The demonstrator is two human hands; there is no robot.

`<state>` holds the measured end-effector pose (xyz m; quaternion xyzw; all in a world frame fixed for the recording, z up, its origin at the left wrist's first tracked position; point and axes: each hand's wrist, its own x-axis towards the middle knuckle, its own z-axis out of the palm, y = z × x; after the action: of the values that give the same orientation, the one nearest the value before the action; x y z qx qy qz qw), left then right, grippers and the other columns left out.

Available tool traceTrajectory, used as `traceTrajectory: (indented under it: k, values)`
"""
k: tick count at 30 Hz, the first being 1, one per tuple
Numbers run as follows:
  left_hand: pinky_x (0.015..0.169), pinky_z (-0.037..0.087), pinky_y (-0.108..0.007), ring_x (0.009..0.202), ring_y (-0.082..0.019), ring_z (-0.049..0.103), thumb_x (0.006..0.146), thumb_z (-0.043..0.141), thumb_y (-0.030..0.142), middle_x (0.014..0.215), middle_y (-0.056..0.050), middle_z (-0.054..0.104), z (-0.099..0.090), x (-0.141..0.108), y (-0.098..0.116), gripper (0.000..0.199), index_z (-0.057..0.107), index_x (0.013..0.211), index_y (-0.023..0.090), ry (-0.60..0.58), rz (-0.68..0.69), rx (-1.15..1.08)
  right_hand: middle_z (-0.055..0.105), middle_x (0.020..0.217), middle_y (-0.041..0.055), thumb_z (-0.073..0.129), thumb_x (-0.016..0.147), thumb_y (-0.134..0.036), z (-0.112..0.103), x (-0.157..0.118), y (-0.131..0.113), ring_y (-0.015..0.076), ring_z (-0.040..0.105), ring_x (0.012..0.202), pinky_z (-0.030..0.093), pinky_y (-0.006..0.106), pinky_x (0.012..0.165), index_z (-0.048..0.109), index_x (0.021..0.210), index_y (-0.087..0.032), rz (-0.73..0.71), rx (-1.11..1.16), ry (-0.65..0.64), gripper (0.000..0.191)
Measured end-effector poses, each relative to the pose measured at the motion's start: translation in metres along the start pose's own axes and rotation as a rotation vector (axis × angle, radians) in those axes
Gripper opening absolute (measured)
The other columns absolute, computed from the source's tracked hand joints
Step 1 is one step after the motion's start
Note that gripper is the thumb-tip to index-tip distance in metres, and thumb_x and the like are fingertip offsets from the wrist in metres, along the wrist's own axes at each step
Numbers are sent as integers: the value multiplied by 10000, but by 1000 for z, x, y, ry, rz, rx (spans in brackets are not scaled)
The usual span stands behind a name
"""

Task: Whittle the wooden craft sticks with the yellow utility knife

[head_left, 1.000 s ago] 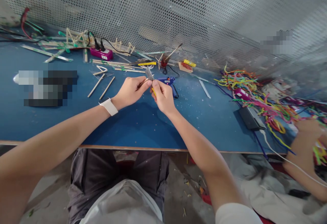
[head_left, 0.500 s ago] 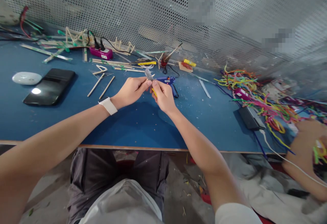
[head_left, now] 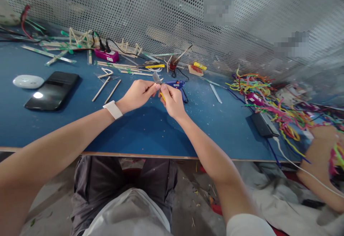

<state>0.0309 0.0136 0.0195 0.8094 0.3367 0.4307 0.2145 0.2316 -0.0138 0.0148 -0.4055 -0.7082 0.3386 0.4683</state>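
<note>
My right hand (head_left: 172, 100) is closed round a yellow-handled cutter (head_left: 156, 77), its grey blade pointing up and to the left. Close against it, my left hand (head_left: 139, 93) pinches a small light wooden stick (head_left: 161, 80) at the blade; most of the stick is hidden by the fingers. Just behind my right hand lies a blue glue gun (head_left: 176, 84) on the blue table (head_left: 139, 132). Two loose wooden sticks (head_left: 112, 91) lie to the left of my left hand.
A black phone (head_left: 53, 90) and a white mouse (head_left: 28, 81) lie at the left. Behind are a purple power strip (head_left: 106, 55), stick structures and a mesh panel (head_left: 129, 10). At the right, colourful pipe cleaners (head_left: 287, 110), a black box (head_left: 264, 124) and another person's arm (head_left: 318, 157).
My hands have hardly moved, with the blade turned slightly beside the stick. The other person's hand at the right has shifted, showing pink strands.
</note>
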Motion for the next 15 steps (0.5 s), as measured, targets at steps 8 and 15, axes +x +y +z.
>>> traceTrajectory:
  k: [8, 15]
  values:
    - [553, 374, -294, 505, -131, 465, 1197, 529, 571, 516, 22, 517, 3, 0, -1, 645, 625, 671, 211, 12, -37, -11, 525, 648, -13, 484, 1114, -924, -1, 0, 3, 150, 494, 593, 362, 302, 544, 608, 818, -244, -11, -28, 12, 752]
    - [596, 383, -291, 554, -132, 507, 1188, 545, 533, 587, 7, 590, 3, -1, -2, 579, 697, 749, 188, -10, -76, -8, 536, 669, -5, 470, 1092, -956, 0, 1, 5, 147, 498, 596, 347, 294, 523, 615, 832, -239, 11, -10, -9, 776]
